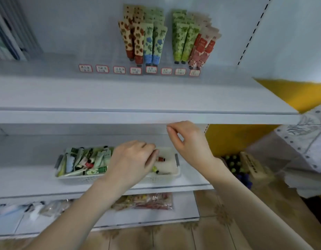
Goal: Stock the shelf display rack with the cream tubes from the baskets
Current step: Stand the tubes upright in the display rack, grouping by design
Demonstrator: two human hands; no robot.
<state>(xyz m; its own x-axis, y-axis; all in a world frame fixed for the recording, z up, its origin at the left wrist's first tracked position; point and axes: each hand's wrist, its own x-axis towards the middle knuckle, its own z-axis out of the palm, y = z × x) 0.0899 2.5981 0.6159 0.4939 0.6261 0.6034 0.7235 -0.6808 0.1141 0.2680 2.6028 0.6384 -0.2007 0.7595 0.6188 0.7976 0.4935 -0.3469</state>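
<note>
Above the left grip, tan tubes carry brown blotches, beside pale green tubes blotched blue. Above the right grip stand leaf-patterned green tubes and red-and-pink tubes. The labels are white, edged red. Under the left grip the basket is white. Right of the right grip: yellow wall, white cloth dotted grey.

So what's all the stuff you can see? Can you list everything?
Stocked tubes: many, brown-spotted, blue-green, green, red; standing on upper shelf.
Labels: eight, white with red edges; before them.
Basket: one, white; middle shelf.
Loose tubes: heap, mostly green and white; basket's left end.
Packets: several, clear; bottom shelf.
Cloth: one, white patterned; right.
Left hand: in basket, over tubes.
Right hand: fingertips pinched, empty, above basket.
</note>
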